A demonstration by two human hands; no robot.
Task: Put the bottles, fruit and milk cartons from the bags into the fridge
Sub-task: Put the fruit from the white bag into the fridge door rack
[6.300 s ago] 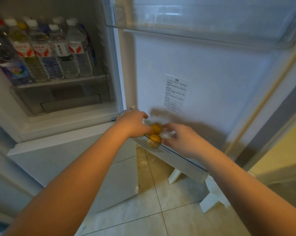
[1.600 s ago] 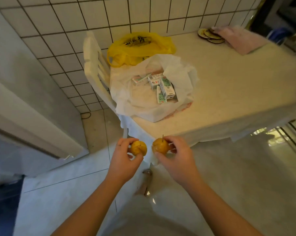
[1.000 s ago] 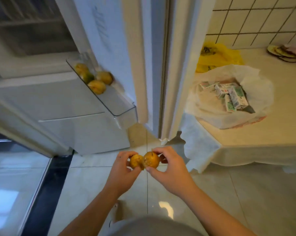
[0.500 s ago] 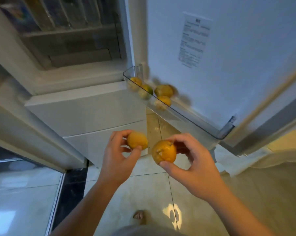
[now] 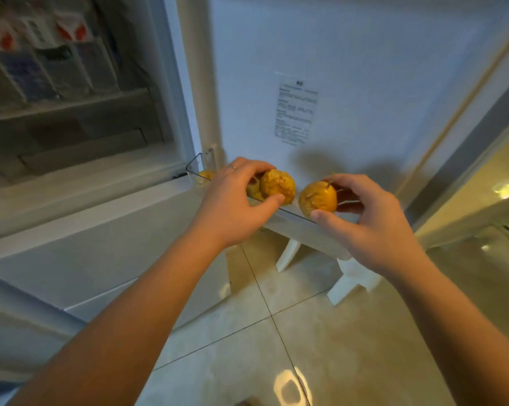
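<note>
Fruit is filling both my hands. My left hand (image 5: 232, 206) is gripping a round yellow fruit (image 5: 277, 186), thumb pressing from below and fingers curling over the top, and it is hovering right over the clear door bin (image 5: 195, 167) at the bottom of the open fridge door (image 5: 349, 60). My right hand (image 5: 376, 224) is pinching a second yellow fruit (image 5: 317, 199), thumb under it and fingers curling round its far side; a thin stem (image 5: 331, 182) is sticking up from it. That fruit is hanging just above the bin's front rim, just beside the first one, the two not touching.

Inside the bin a third fruit (image 5: 205, 174) is lying at the left end, near the corner, and a greenish-yellow one (image 5: 252, 189) is peeking out from behind my left fingers. My hands are covering the middle of the bin, so I cannot tell what else is lying there.

A printed label (image 5: 296, 112) is sticking to the door's inner wall above my hands. To the left the fridge compartment is standing open, with blurred bottles (image 5: 51, 63) lining a shelf (image 5: 71, 104). Below the bin, white plastic legs (image 5: 286, 254) are standing on the glossy tiled floor (image 5: 320, 347). A thin ring (image 5: 234, 167) is showing on one left finger.
</note>
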